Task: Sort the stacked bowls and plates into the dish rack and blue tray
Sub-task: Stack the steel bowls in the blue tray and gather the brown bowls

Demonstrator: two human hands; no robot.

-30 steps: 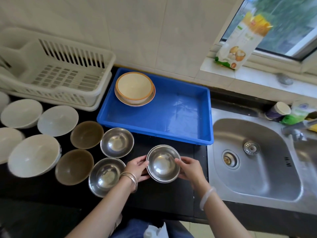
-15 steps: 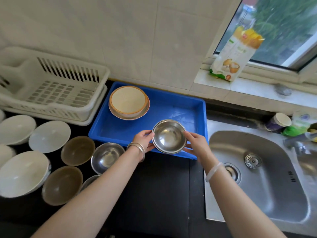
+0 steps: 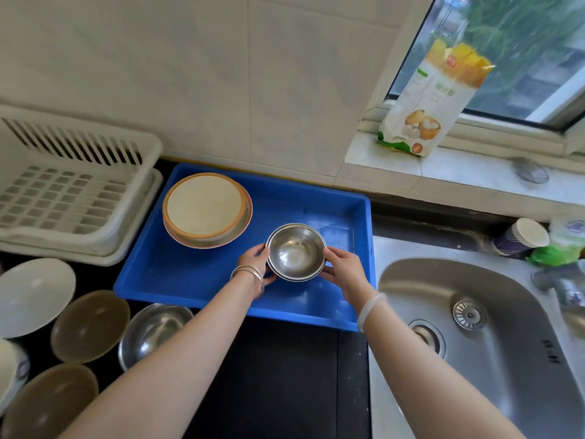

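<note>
Both hands have carried the shiny metal bowls (image 3: pixel 296 252) forward from the black counter edge, and now the bowls are over the blue tray (image 3: pixel 202 274). The bowls are round and smooth, stacked one inside another; I can see more than one rim. The left hand (image 3: pixel 258 263) grips the stack at 9 o'clock and the right hand (image 3: pixel 343 269) grips it at 3 o'clock, fingers curled on the rims. I cannot tell if the stack touches the tray floor.

The tray is a smooth plastic rectangle with low walls. Inside it, at 10 o'clock from the metal bowls, sits a round cream bowl with an orange rim (image 3: pixel 204 205) on a flat pink plate (image 3: pixel 245 221).

At 9 o'clock from the tray is the white dish rack (image 3: pixel 72 198), plastic with many little square holes. At 7 o'clock, on the black counter (image 3: pixel 285 375), are another shiny metal bowl (image 3: pixel 152 331), two dull brown bowls (image 3: pixel 90 326) and a glossy white bowl (image 3: pixel 34 296).

At 3 o'clock is the steel sink (image 3: pixel 493 343), smooth and curved.
</note>
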